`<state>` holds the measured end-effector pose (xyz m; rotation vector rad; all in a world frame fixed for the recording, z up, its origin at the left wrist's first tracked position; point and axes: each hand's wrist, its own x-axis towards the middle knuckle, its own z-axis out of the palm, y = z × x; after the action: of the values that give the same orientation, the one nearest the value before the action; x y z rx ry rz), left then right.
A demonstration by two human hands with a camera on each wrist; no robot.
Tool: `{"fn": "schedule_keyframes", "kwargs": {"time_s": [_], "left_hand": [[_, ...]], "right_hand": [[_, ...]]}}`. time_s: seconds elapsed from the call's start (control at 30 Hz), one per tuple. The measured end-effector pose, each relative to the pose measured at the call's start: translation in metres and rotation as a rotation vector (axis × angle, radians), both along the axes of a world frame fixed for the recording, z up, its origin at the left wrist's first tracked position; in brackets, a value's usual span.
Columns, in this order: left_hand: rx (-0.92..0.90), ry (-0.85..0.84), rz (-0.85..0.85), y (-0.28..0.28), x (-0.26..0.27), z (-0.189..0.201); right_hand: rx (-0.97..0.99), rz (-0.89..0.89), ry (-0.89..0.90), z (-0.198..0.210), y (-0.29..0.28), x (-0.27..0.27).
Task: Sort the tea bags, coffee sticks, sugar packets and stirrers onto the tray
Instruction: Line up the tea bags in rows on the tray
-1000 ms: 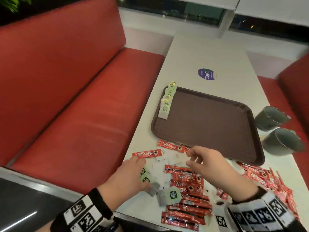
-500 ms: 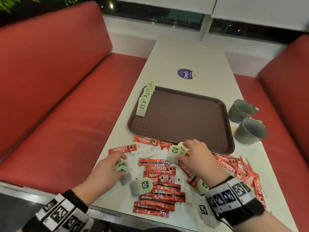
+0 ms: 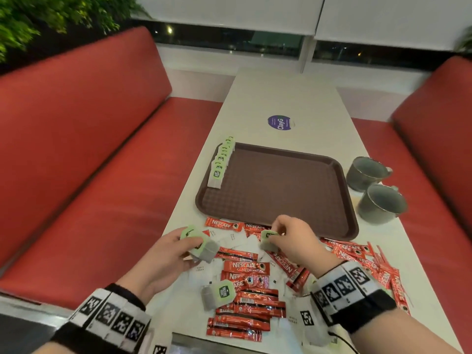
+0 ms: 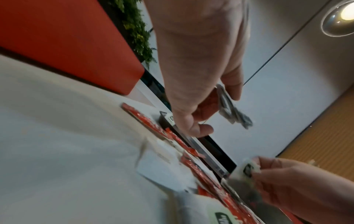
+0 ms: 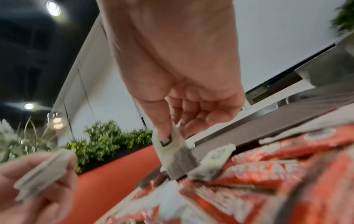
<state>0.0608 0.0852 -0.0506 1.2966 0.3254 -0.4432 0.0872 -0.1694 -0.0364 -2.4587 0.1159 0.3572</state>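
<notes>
A brown tray [image 3: 281,190] lies mid-table with a row of green-tagged tea bags [image 3: 221,163] along its left rim. My left hand [image 3: 176,249] holds a few tea bags [image 3: 200,246] lifted just above the near pile. My right hand [image 3: 286,238] pinches one tea bag [image 3: 267,240] by its green tag [image 5: 165,141] near the tray's front edge. Red coffee sticks [image 3: 245,297] and white sugar packets [image 3: 237,238] are scattered below both hands. Another tea bag [image 3: 219,293] lies loose on the sticks.
Two grey cups [image 3: 378,190] stand right of the tray. More red sticks [image 3: 370,259] spread to the right near the table edge. Red bench seats [image 3: 89,175] flank the white table [image 3: 281,98]. A round purple sticker [image 3: 279,122] sits beyond the tray.
Both hands lifted tea bags off the pile: the left raised its bags from the table, the right picked one up and holds it higher. The head view shifted.
</notes>
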Motion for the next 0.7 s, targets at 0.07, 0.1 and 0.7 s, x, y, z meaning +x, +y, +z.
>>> {"fn": "schedule_keyframes", "kwargs": {"time_s": [0.07, 0.1, 0.7], "left_hand": [[-0.027, 0.018, -0.057, -0.011, 0.006, 0.003], [-0.021, 0.027, -0.085, -0.018, 0.009, 0.003], [-0.148, 0.156, -0.319, -0.074, 0.013, 0.000]], "right_hand": [[0.209, -0.017, -0.031, 0.012, -0.001, -0.008], [0.305, -0.002, -0.028, 0.018, -0.001, -0.012], [0.257, -0.190, -0.124, -0.007, -0.013, -0.018]]}}
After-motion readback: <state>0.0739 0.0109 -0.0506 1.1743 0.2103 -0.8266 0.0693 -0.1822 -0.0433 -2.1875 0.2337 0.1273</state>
